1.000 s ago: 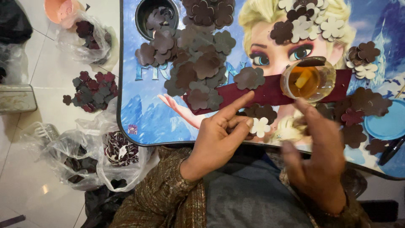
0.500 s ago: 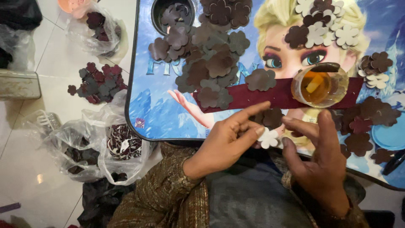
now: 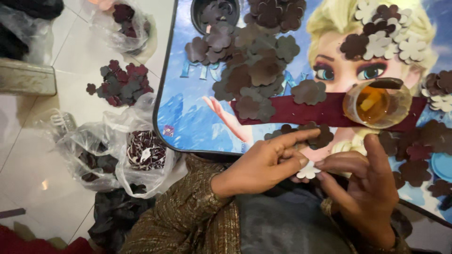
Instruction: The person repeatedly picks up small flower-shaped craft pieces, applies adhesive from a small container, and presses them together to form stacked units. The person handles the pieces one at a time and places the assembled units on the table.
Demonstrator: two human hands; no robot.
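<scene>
Both hands meet just over the near edge of the tray (image 3: 162, 117). Left hand (image 3: 263, 164) and right hand (image 3: 365, 188) pinch one small white flower (image 3: 308, 170) between their fingertips, and the other fingers are spread loosely. That flower sits in the air, right by the person's lap, touching both hands. Just past it lie a few brown flowers (image 3: 320, 134) on a dark red strip (image 3: 301, 110) that runs across the tray. On the strip, to the right, stands a cup (image 3: 376, 104) with yellow-brown stuff inside; it looks like glue, but I can't be sure. A big heap of brown flowers (image 3: 254, 70) fills the middle of the tray, so it seems lots are still waiting. At the far right corner some white and brown flowers (image 3: 388, 33) lie together, maybe done ones. Down on the floor (image 3: 28, 155) there is a loose pile (image 3: 120, 84) of flowers, and clear bags (image 3: 113, 150) with more inside. A gold sleeve (image 3: 188, 211) covers the left arm.
</scene>
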